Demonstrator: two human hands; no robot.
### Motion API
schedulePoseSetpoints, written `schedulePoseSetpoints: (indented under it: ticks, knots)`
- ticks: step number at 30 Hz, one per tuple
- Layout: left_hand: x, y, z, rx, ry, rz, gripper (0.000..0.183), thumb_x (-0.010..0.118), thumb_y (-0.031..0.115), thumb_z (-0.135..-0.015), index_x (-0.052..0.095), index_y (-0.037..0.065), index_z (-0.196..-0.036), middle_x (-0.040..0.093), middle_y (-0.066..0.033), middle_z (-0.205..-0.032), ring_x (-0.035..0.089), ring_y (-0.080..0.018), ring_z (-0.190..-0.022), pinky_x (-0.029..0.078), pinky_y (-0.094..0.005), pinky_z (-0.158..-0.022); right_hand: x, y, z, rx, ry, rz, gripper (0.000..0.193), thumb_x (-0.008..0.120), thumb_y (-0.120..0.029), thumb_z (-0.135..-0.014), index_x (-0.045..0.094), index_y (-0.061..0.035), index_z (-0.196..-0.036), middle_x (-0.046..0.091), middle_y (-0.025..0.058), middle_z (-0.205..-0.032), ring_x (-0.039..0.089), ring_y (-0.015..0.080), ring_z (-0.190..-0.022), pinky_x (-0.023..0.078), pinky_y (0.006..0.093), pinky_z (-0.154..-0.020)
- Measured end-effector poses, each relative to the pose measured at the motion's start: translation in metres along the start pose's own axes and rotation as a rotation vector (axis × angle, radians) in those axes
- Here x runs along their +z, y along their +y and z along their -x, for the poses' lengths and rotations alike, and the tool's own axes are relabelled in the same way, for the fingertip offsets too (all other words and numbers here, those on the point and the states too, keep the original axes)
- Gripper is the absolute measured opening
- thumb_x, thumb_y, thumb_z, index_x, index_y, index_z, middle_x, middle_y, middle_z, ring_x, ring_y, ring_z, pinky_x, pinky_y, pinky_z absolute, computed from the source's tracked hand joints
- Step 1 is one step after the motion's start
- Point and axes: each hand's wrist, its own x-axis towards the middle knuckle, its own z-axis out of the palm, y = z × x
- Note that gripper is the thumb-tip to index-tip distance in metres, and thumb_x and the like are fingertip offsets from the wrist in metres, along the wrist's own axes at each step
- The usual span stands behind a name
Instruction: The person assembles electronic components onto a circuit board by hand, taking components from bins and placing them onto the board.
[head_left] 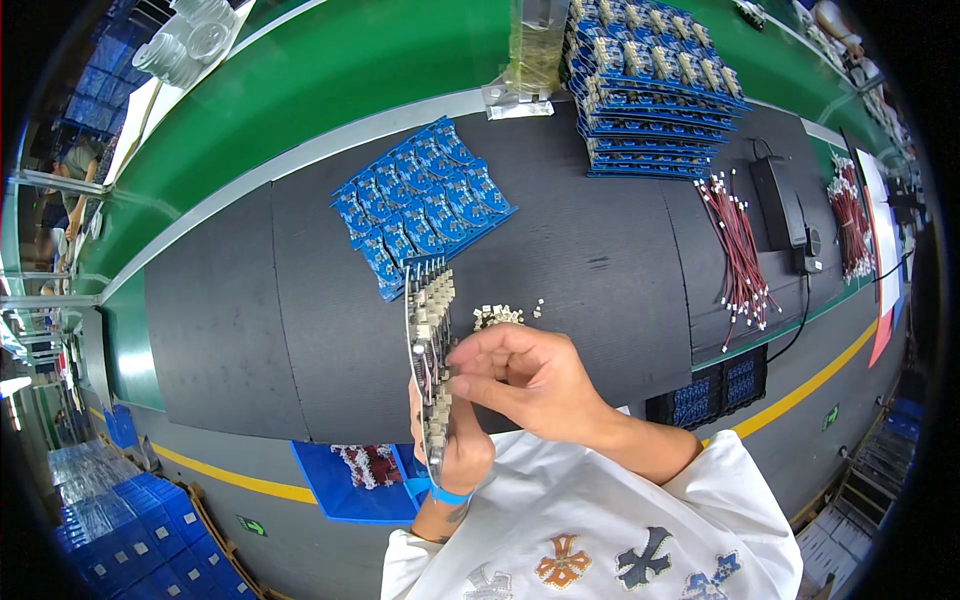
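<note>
My left hand [466, 447] is wrapped round the lower part of a circuit board panel [413, 340] from behind. The panel is held up nearly edge-on above the table, with rows of cream-white connectors [432, 305] along the side facing right. My right hand [545, 385] reaches to that side, thumb and forefinger pinched close against the connectors; whatever sits between the fingertips is too small to make out. Just beyond the right hand lies a small heap of loose cream-white connectors [496, 316]. Farther back, a blue circuit board panel [425, 195] lies flat on the dark table mat.
A tall stack of blue board panels [655, 100] stands at the back right. Red wire bundles [735, 255] and a black power adapter [780, 205] lie on the right. Below the near edge are a blue bin [345, 490] and a black crate [710, 395].
</note>
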Motion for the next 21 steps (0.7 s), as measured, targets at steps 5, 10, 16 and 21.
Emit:
schedulePoseSetpoints:
  ticks: [5,10,16,21]
  knots:
    - [0.005,0.002,-0.002,-0.002,0.05,-0.03,0.034,0.047,-0.01,-0.081,0.044,-0.009,-0.114,0.052,-0.0166,-0.11,0.051,-0.0234,-0.101,0.038,-0.0315,-0.087,0.002,0.001,-0.003,-0.056,0.042,-0.005,0.022,0.06,0.005,-0.077,0.054,0.004,-0.098,0.06,0.0063,-0.086,0.058,0.0094,-0.08,0.048,0.0211,-0.073]
    - [0.007,0.001,-0.005,0.038,0.11,-0.044,0.027,0.049,-0.006,-0.082,0.048,-0.009,-0.108,0.059,-0.0166,-0.099,0.057,-0.0229,-0.091,0.044,-0.0298,-0.079,-0.001,0.007,-0.003,-0.083,0.04,0.013,0.022,0.061,0.003,-0.077,0.055,0.0035,-0.098,0.06,0.0052,-0.083,0.058,0.0082,-0.077,0.048,0.0202,-0.07]
    - [0.005,-0.006,0.0,-0.073,0.066,0.07,0.031,0.043,-0.01,-0.079,0.047,-0.008,-0.11,0.053,-0.0195,-0.109,0.057,-0.0267,-0.093,0.044,-0.0321,-0.08,0.004,-0.004,0.002,-0.07,0.019,-0.028,0.024,0.058,0.008,-0.077,0.053,0.0051,-0.1,0.06,0.0086,-0.09,0.058,0.0117,-0.085,0.048,0.0233,-0.076]
    - [0.004,-0.02,0.009,0.024,0.123,0.008,0.032,0.044,-0.009,-0.078,0.047,-0.008,-0.11,0.053,-0.0207,-0.109,0.056,-0.0302,-0.094,0.044,-0.0342,-0.081,0.006,-0.01,0.003,-0.037,-0.048,-0.071,0.024,0.058,0.009,-0.077,0.052,0.0057,-0.1,0.06,0.009,-0.091,0.058,0.0119,-0.086,0.048,0.0239,-0.077]
